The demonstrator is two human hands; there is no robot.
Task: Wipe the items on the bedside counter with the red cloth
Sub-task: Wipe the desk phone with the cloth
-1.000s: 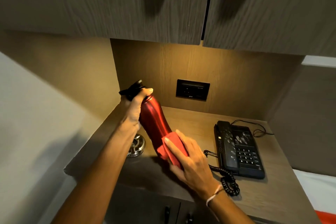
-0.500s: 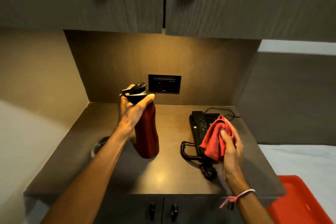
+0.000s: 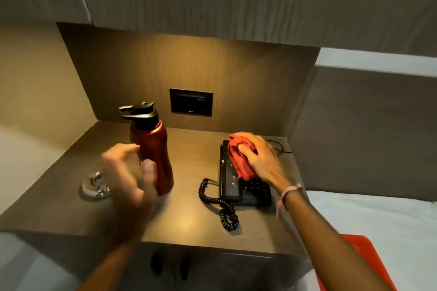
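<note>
A: Where is the cloth (image 3: 241,156)?

B: Bunched under the right hand (image 3: 262,160), whose fingers clamp it flat onto the phone (image 3: 236,186), probably so the pad rubs the handset.

A: And the left hand (image 3: 132,179)?

B: Blurred, fingers spread and holding nothing, just beside the bottle (image 3: 151,149), which stands upright between the hands. The ashtray (image 3: 95,184) lies beyond the left hand on the counter (image 3: 184,222).

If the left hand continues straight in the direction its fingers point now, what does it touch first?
Most likely the red bottle. The left hand is open and blurred, its fingers aimed at the bottle's middle with nothing visible between them. Depth is unclear from this one view, so the gap could be larger than it looks.
</note>
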